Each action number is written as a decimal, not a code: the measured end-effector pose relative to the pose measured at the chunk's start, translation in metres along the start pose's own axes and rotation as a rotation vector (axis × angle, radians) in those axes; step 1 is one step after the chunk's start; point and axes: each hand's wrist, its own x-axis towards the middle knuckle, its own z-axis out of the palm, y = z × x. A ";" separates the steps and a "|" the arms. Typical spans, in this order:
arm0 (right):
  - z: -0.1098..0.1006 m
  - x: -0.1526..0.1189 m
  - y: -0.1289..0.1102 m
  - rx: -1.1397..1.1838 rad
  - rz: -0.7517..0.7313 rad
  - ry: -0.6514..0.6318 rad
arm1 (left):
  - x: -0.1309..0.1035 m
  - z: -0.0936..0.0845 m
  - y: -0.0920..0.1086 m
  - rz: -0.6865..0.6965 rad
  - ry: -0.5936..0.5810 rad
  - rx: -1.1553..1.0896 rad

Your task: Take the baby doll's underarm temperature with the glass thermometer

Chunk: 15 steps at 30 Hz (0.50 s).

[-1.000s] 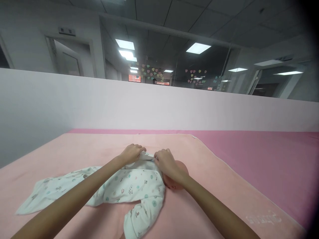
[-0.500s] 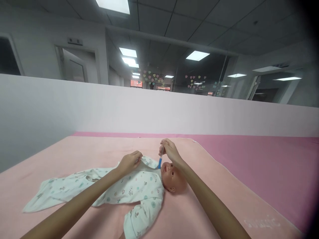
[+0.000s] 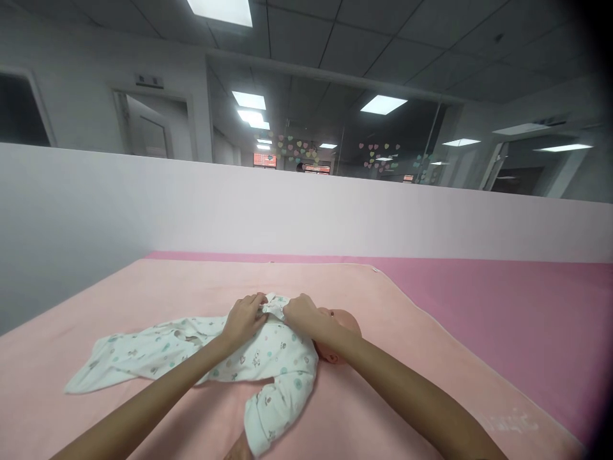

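Observation:
A baby doll lies on its back in a white patterned baby romper (image 3: 253, 358), with its bald doll head (image 3: 345, 319) to the right. My left hand (image 3: 245, 318) is closed on the romper's front at the chest, pinching the cloth up. Against the collar, my right hand (image 3: 302, 314) is closed, its fingertips turned away and hidden. Whatever is inside that hand cannot be made out; the clear stick with a blue end is out of sight. My right wrist and forearm cover part of the doll's face. A sleeve of the romper reaches toward me, with a doll hand (image 3: 239, 449) at its end.
Beneath the doll spreads a peach blanket (image 3: 378, 396) over a pink mat (image 3: 507, 306). Behind it runs a low white partition wall (image 3: 335, 214). Beyond are glass with heart-shaped stickers and a doorway (image 3: 151, 128).
My right hand has come down and left from above the doll's face to the collar. The blue-ended stick it held is hidden now. My left hand still grips the romper.

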 end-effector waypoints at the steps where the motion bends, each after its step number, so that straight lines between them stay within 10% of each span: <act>1: 0.002 0.002 -0.002 -0.020 -0.004 0.001 | -0.002 0.000 -0.001 -0.033 0.022 0.030; 7: 0.010 0.005 -0.005 -0.084 -0.020 -0.005 | -0.008 -0.005 -0.006 -0.031 0.102 0.171; 15: 0.004 -0.005 0.006 -0.141 -0.039 -0.053 | -0.015 -0.014 -0.030 -0.067 -0.081 -0.104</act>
